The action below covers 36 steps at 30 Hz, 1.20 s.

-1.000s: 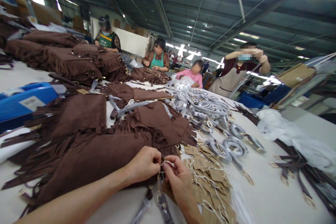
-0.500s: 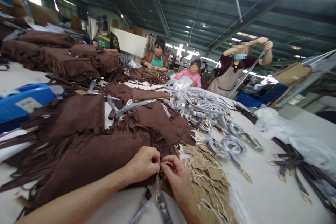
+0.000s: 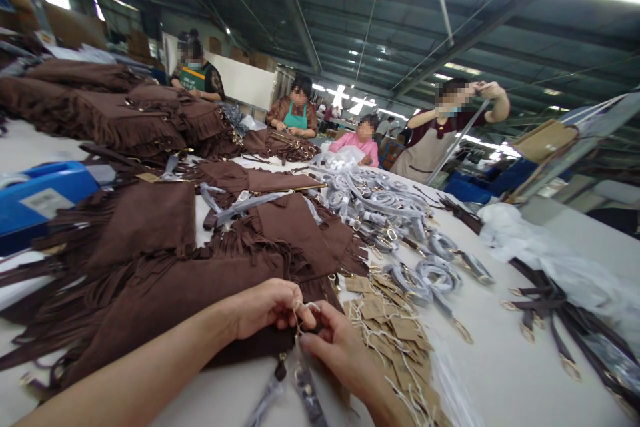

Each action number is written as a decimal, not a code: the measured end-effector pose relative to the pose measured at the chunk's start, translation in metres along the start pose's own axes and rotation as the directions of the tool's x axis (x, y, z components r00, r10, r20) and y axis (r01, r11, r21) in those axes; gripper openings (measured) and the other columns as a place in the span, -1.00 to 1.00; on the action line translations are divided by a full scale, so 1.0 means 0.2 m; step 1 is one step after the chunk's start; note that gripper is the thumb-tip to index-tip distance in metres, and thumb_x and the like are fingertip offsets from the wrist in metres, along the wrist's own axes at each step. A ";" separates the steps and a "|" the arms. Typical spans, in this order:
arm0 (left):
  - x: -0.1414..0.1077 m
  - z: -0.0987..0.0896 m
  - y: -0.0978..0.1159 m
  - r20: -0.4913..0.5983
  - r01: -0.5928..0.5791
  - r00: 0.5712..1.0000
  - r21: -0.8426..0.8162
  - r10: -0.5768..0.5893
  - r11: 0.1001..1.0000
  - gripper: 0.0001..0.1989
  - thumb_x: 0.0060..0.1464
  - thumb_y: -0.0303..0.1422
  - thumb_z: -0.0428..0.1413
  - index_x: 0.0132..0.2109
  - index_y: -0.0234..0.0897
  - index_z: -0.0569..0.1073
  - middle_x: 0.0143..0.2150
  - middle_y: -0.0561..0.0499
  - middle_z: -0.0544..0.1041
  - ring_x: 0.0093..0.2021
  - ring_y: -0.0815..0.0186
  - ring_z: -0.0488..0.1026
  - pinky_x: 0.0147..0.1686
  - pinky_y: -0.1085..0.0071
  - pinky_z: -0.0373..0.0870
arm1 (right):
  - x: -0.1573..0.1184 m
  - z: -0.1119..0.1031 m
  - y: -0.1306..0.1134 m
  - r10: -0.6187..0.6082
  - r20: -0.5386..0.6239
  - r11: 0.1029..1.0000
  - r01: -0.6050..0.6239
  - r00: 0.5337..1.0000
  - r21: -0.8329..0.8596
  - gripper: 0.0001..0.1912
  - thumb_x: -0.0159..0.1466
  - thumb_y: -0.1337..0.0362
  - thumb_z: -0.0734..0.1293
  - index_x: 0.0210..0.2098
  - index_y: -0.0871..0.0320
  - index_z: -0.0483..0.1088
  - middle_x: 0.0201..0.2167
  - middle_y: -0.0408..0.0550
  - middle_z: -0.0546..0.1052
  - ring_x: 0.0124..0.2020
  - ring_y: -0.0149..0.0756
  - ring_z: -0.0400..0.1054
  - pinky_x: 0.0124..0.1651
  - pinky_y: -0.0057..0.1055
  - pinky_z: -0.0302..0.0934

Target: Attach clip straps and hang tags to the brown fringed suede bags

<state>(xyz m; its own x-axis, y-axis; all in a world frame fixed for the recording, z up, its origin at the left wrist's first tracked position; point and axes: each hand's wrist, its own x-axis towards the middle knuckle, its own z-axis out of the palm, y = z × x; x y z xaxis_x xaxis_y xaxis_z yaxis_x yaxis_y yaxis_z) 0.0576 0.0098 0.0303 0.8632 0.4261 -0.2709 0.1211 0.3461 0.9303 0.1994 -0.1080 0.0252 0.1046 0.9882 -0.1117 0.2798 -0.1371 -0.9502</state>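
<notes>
My left hand (image 3: 267,310) and my right hand (image 3: 337,340) meet at the lower edge of a brown fringed suede bag (image 3: 200,300). Both are closed, fingertips pinching a thin pale string (image 3: 299,312) looped between them. Just below the fingers hangs a dark strap in clear plastic wrap (image 3: 307,390), its metal fitting close to the string. A second wrapped strap end (image 3: 273,387) lies to its left, by the bag's edge. Under my right hand is a piece of brown card, mostly hidden.
Brown paper tags with white strings (image 3: 395,333) lie right of my hands. Beyond them are coiled, wrapped straps (image 3: 380,203), with bare dark straps (image 3: 555,307) at far right. A blue tape dispenser (image 3: 50,193) and stacked fringed bags (image 3: 115,113) stand left. Several co-workers are across the table.
My fingers have parted slightly, and the string between them now shows as a loop. My right hand has turned and dropped a little. The view has shifted slightly.
</notes>
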 end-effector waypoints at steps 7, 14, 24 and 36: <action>0.00 -0.03 -0.04 0.081 -0.016 0.996 -0.246 0.037 0.969 -0.86 -0.36 -0.41 0.12 -0.51 -0.31 0.34 -0.31 -0.14 0.64 -0.30 0.29 0.46 -0.41 0.48 0.19 | -0.05 -0.09 -0.03 0.076 0.012 0.884 -0.062 0.997 -0.463 -0.73 -0.03 0.52 0.28 -0.34 0.11 0.34 -0.42 -0.23 0.43 -0.36 -0.37 0.28 -0.33 -0.50 0.05; -0.03 0.00 -0.01 0.070 0.018 0.998 -0.251 -0.001 0.968 -0.84 -0.33 -0.47 0.13 -0.43 -0.37 0.44 -0.12 -0.18 0.60 -0.56 0.45 0.45 -0.66 0.58 0.07 | -0.03 -0.13 -0.01 0.064 -0.071 0.957 -0.081 0.995 -0.279 -0.77 0.08 0.46 0.29 -0.28 0.10 0.25 -0.62 -0.37 0.24 -0.57 -0.45 0.15 -0.49 -0.52 -0.04; -0.07 0.17 -0.02 0.022 -0.239 0.970 0.271 0.242 0.933 -0.61 -0.23 -0.50 0.00 -0.17 -0.29 0.48 -0.35 0.08 0.56 -0.56 0.43 0.43 -0.61 0.60 0.35 | 0.01 0.00 0.08 -0.388 -0.269 0.888 0.279 0.882 -0.367 -0.66 0.24 0.35 0.26 0.01 0.07 0.38 -0.31 -0.14 0.57 -0.33 -0.32 0.44 -0.26 -0.47 0.27; 0.03 0.02 -0.05 -0.292 -0.139 0.945 0.053 0.149 0.989 -0.70 -0.23 -0.18 0.10 -0.36 -0.23 0.24 -0.45 0.04 0.54 -0.73 0.54 0.20 -0.76 0.63 -0.02 | 0.01 -0.05 0.14 -0.494 -0.403 0.842 0.307 0.770 -0.445 -0.66 0.35 0.13 0.19 -0.51 0.10 0.34 -0.50 -0.15 0.39 -0.46 -0.34 0.30 -0.38 -0.48 0.19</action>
<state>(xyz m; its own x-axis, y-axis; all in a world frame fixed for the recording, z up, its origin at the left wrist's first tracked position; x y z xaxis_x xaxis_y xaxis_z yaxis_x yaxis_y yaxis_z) 0.0626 0.0059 0.0212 0.6901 0.6983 -0.1899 0.0257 0.2386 0.9708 0.2161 -0.1103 0.0010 0.3274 0.8013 0.5007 0.6920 0.1574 -0.7045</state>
